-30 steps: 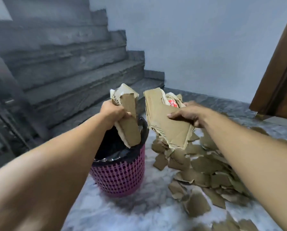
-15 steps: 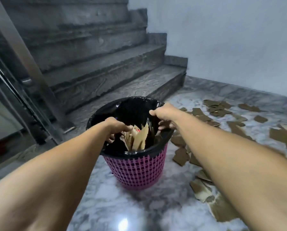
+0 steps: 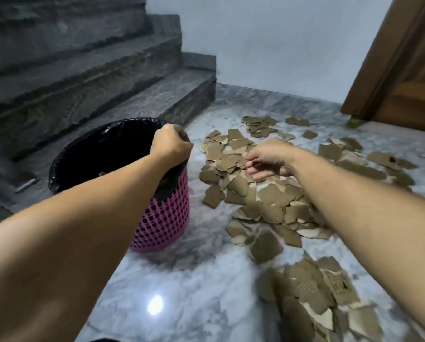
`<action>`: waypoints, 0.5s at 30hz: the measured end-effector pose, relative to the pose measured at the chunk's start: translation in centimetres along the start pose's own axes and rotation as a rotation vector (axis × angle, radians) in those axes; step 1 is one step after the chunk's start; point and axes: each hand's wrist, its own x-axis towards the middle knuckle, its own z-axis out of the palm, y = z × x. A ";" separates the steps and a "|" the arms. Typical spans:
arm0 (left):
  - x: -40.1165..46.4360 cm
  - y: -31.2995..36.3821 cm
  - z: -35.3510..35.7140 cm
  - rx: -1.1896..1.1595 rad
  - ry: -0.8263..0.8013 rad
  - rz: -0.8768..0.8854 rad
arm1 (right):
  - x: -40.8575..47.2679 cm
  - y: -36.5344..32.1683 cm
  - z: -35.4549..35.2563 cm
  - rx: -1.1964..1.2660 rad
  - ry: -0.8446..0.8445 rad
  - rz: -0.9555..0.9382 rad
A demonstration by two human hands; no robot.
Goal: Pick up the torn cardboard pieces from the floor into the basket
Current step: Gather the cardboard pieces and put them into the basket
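A pink mesh basket (image 3: 165, 218) with a black bin liner (image 3: 88, 149) stands on the marble floor at centre left. My left hand (image 3: 170, 144) is closed in a fist at the basket's right rim, seemingly pinching the liner edge. My right hand (image 3: 268, 159) hovers with fingers apart just above a heap of torn brown cardboard pieces (image 3: 263, 201) to the right of the basket. More cardboard pieces (image 3: 315, 299) lie near the bottom right. What is inside the basket is lost in shadow.
Dark stone stairs (image 3: 88, 77) rise at the left, behind the basket. A wooden door and frame (image 3: 399, 70) stand at the far right. A pale wall (image 3: 268, 45) closes off the back. Marble floor (image 3: 182, 280) lies bare in front of the basket.
Both hands let go of their cardboard into the basket. My right hand has since swung right over the heap on the floor, and my left hand has risen to the basket's rim.
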 end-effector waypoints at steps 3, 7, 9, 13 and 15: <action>-2.0 3.6 4.0 -0.070 -0.060 0.152 | -1.8 5.3 -4.1 -0.134 0.060 0.087; -6.2 6.4 12.5 -0.021 -0.423 0.199 | -4.9 14.5 -8.5 -0.244 0.081 0.229; -9.0 6.5 16.7 0.057 -0.607 0.197 | -5.7 19.2 -9.8 -0.353 0.084 0.287; -14.2 5.3 23.0 0.188 -0.887 0.192 | -6.5 26.8 -10.7 -0.547 0.049 0.378; -16.7 4.6 25.6 0.282 -0.942 0.261 | -6.7 29.9 -10.7 -0.611 0.027 0.423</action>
